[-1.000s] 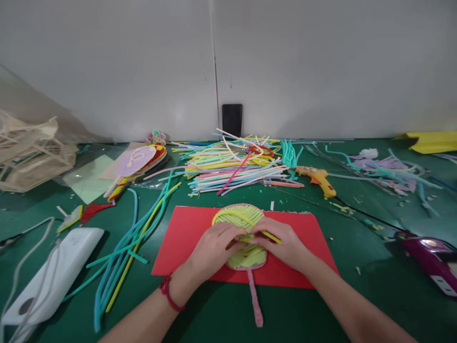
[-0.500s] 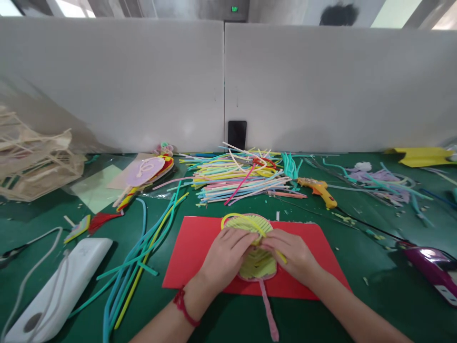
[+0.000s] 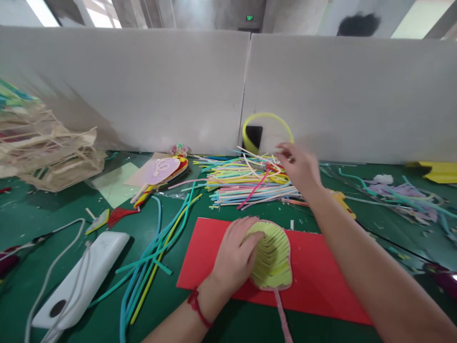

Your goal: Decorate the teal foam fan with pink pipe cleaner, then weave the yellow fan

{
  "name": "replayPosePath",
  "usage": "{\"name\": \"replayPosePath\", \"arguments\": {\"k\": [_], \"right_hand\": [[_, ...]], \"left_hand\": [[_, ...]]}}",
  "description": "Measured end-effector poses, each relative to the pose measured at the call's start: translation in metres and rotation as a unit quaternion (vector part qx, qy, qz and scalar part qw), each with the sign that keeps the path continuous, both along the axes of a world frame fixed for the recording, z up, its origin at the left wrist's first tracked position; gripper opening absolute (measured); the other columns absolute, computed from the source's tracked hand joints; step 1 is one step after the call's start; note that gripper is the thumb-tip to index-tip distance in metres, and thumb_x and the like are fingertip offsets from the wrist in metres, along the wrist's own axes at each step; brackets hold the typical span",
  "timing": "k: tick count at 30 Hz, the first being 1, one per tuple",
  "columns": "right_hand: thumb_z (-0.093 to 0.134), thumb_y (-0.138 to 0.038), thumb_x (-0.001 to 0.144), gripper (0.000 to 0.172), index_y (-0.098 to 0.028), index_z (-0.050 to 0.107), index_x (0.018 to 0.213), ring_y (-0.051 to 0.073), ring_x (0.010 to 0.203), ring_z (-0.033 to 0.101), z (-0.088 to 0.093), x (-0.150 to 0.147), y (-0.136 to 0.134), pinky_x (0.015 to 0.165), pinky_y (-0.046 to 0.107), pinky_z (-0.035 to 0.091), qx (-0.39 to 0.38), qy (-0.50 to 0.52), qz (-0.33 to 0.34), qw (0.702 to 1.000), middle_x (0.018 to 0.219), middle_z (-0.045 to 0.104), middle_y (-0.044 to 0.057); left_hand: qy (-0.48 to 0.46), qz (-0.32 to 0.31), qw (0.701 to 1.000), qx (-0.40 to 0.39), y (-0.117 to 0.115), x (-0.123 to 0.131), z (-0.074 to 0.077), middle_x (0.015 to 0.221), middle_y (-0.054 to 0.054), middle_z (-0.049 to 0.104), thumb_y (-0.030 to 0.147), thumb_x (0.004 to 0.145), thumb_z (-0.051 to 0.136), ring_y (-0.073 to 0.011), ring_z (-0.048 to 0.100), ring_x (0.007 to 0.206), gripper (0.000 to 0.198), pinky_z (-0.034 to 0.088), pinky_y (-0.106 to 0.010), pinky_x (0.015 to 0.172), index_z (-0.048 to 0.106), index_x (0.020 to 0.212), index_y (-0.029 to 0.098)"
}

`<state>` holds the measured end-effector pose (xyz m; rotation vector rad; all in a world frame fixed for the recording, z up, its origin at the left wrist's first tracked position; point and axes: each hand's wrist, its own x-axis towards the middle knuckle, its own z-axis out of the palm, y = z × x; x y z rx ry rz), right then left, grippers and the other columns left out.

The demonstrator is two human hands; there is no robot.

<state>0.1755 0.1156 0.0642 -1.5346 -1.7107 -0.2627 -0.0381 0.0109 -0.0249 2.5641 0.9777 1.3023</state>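
Note:
A small hand fan (image 3: 273, 259), made of yellow-green pipe cleaners with a pink rim and pink handle, lies on a red sheet (image 3: 314, 271). My left hand (image 3: 237, 255) grips the fan's left edge, thumb over its face and fingers curled at the upper left. Farther off, my right hand (image 3: 300, 166) is raised above the right end of a pipe cleaner pile (image 3: 246, 183), its fingers bent. From it a bent yellow pipe cleaner (image 3: 267, 115) arcs up and to the left, blurred at its far end. The fingers partly hide where they meet this strip.
Blue, teal and yellow pipe cleaners (image 3: 153, 262) lie left of the sheet, beside a white power bank (image 3: 82, 278) with a cable. A lilac fan (image 3: 162, 170) lies farther back. An orange glue gun (image 3: 344, 204) is partly behind my right forearm. A grey partition (image 3: 124, 90) and dark phone (image 3: 255, 136) stand behind.
My right hand has left the fan and moved up and away to the pile, with the yellow pipe cleaner. My left hand stays at the fan. The view has shifted slightly left.

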Motion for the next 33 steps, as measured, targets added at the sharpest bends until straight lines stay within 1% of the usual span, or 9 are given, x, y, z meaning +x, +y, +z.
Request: {"name": "replayPosePath", "arguments": {"k": [2, 4, 6, 8, 10, 13, 19, 24, 33], "right_hand": [[0.071, -0.029, 0.071, 0.044, -0.023, 0.063, 0.113, 0.03, 0.098, 0.06, -0.016, 0.009, 0.021, 0.079, 0.042, 0.048, -0.177, -0.08, 0.013, 0.981, 0.104, 0.065, 0.01], [0.072, -0.025, 0.068, 0.044, -0.024, 0.064, 0.112, 0.039, 0.121, 0.044, -0.032, 0.015, 0.026, 0.092, 0.052, 0.04, -0.183, -0.098, 0.004, 0.978, 0.127, 0.053, 0.013], [0.064, -0.024, 0.076, 0.032, -0.024, 0.067, 0.107, 0.038, 0.129, 0.034, -0.044, 0.016, 0.022, 0.098, 0.055, 0.035, -0.125, -0.097, -0.005, 0.987, 0.134, 0.047, 0.012], [0.058, -0.023, 0.08, 0.021, -0.022, 0.07, 0.098, 0.034, 0.122, 0.044, -0.052, 0.013, 0.015, 0.097, 0.052, 0.037, -0.095, -0.078, 0.024, 0.992, 0.124, 0.053, 0.012], [0.059, -0.022, 0.08, 0.014, -0.02, 0.071, 0.087, 0.028, 0.103, 0.056, -0.058, 0.007, 0.008, 0.092, 0.046, 0.043, -0.106, -0.063, 0.067, 0.99, 0.104, 0.061, 0.011], [0.064, -0.019, 0.077, 0.006, -0.019, 0.07, 0.079, 0.022, 0.086, 0.061, -0.069, -0.003, 0.001, 0.082, 0.037, 0.048, -0.141, -0.069, 0.11, 0.981, 0.086, 0.064, 0.007], [0.063, -0.015, 0.078, 0.011, -0.019, 0.068, 0.088, 0.022, 0.088, 0.06, -0.088, -0.012, -0.006, 0.078, 0.034, 0.047, -0.169, -0.073, 0.126, 0.975, 0.089, 0.064, 0.007], [0.057, -0.019, 0.084, 0.011, -0.02, 0.068, 0.084, 0.021, 0.086, 0.059, -0.088, -0.014, -0.005, 0.076, 0.032, 0.045, -0.179, -0.077, 0.125, 0.973, 0.087, 0.063, 0.006], [0.062, -0.009, 0.074, 0.01, -0.019, 0.062, 0.072, 0.021, 0.082, 0.059, -0.083, -0.019, -0.004, 0.069, 0.029, 0.042, -0.181, -0.061, 0.101, 0.976, 0.085, 0.064, 0.005]], "left_hand": [[0.001, 0.008, 1.0, -0.012, 0.004, 0.0, -0.003, 0.118, -0.011, 0.059, 0.001, 0.082, 0.043, -0.0216, 0.053, 0.112, 0.027, 0.048, -0.043, 0.094, 0.058, 0.097, 0.017], [-0.002, 0.02, 0.999, -0.027, 0.006, -0.001, -0.006, 0.117, -0.011, 0.059, 0.0, 0.081, 0.043, -0.0224, 0.053, 0.11, 0.027, 0.05, -0.043, 0.091, 0.059, 0.095, 0.016], [-0.002, 0.024, 0.999, -0.04, 0.008, 0.0, -0.008, 0.117, -0.012, 0.059, 0.0, 0.079, 0.043, -0.0231, 0.053, 0.11, 0.028, 0.05, -0.043, 0.09, 0.06, 0.094, 0.016], [0.0, 0.021, 0.999, -0.049, 0.008, 0.0, -0.01, 0.117, -0.011, 0.058, -0.001, 0.078, 0.043, -0.0234, 0.053, 0.11, 0.028, 0.051, -0.043, 0.09, 0.06, 0.094, 0.016], [0.002, 0.017, 0.998, -0.057, 0.008, 0.001, -0.01, 0.117, -0.01, 0.059, -0.001, 0.078, 0.043, -0.0234, 0.053, 0.11, 0.029, 0.05, -0.043, 0.091, 0.06, 0.093, 0.016], [0.005, 0.014, 0.998, -0.069, 0.007, 0.001, -0.011, 0.116, -0.01, 0.059, -0.001, 0.079, 0.043, -0.0233, 0.053, 0.109, 0.028, 0.049, -0.044, 0.093, 0.06, 0.092, 0.017], [0.022, 0.028, 0.995, -0.095, 0.011, -0.001, -0.014, 0.117, -0.009, 0.058, 0.001, 0.079, 0.044, -0.0233, 0.054, 0.109, 0.029, 0.047, -0.046, 0.095, 0.06, 0.096, 0.018], [0.071, 0.067, 0.986, -0.137, 0.015, -0.003, -0.015, 0.119, -0.011, 0.057, 0.004, 0.081, 0.046, -0.0249, 0.052, 0.113, 0.03, 0.041, -0.052, 0.099, 0.058, 0.104, 0.018], [0.086, 0.077, 0.979, -0.167, 0.016, -0.003, -0.019, 0.119, -0.011, 0.057, 0.007, 0.083, 0.048, -0.0247, 0.052, 0.115, 0.028, 0.038, -0.053, 0.101, 0.058, 0.107, 0.019]]}}
